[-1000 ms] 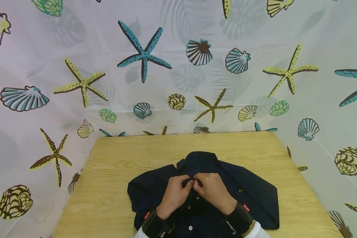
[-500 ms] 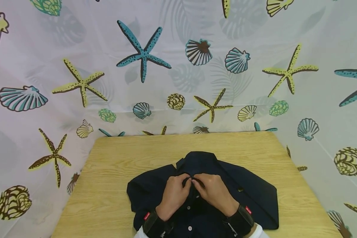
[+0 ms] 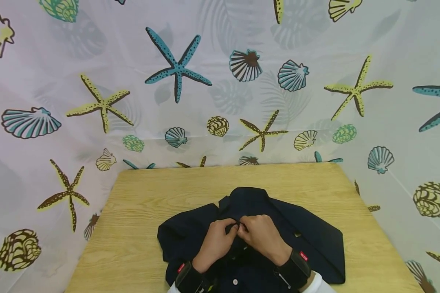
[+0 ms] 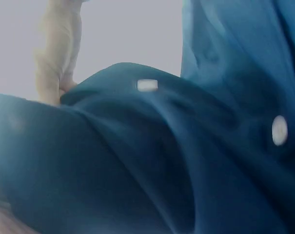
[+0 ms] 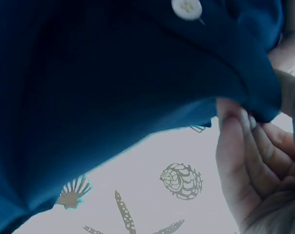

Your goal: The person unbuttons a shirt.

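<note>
A navy shirt (image 3: 190, 228) with white buttons lies on the table, its collar toward the far side. My left hand (image 3: 216, 242) pinches the front edge of the shirt just below the collar. Right beside it, fingertips nearly meeting, my right hand (image 3: 262, 236) grips the same edge between thumb and fingers. In the right wrist view, the fingers (image 5: 235, 151) hold a folded strip of navy cloth, with a white button (image 5: 187, 8) above. The left wrist view shows raised cloth with another button (image 4: 280, 130). What sits between the fingertips is hidden.
The wooden table (image 3: 150, 183) extends around the shirt. Behind and at both sides hangs a white curtain (image 3: 220, 40) printed with starfish and shells. A black wrist strap (image 3: 295, 270) with a red tag is on the right wrist, and a similar one on the left.
Both hands stay at the shirt's front edge and shift only slightly. The right fingers draw in closer to the left ones, and the cloth with the buttons below them has moved and darkened.
</note>
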